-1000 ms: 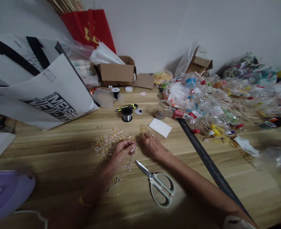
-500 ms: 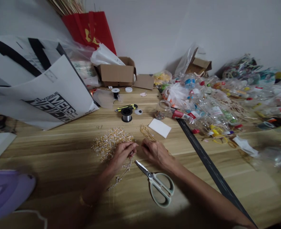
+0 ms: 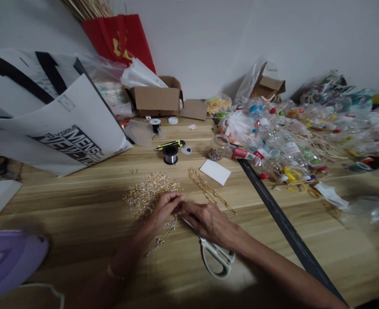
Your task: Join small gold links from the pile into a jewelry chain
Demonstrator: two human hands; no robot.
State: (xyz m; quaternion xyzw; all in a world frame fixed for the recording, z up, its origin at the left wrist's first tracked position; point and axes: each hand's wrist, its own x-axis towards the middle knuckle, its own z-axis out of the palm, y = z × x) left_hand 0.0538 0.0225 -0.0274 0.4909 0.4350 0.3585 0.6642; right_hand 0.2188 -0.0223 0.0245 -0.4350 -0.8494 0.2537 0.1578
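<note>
My left hand (image 3: 166,208) is closed in a pinch at the right edge of a pile of clear and gold beads (image 3: 151,191). A silvery beaded strand (image 3: 161,241) trails from its fingers down onto the wood. My right hand (image 3: 205,218) has its fingertips pressed together right beside the left ones; whatever is between them is hidden. Beneath the right hand lies a pair of scissors (image 3: 217,268) with pale handles, its blades partly covered. Beyond that hand, a gold chain (image 3: 204,185) is laid out in a long loop on the table.
Behind the beads stand a spool of wire (image 3: 170,155) and a yellow box cutter (image 3: 170,145). A white card (image 3: 215,171) lies near a jar of beads (image 3: 218,148). Plastic bottles (image 3: 286,148) crowd the right, a white bag (image 3: 64,128) and purple iron (image 3: 12,262) the left.
My right hand has moved left and slightly down to meet the left fingertips, covering part of the scissors and uncovering more of the gold chain. The left hand stays almost still.
</note>
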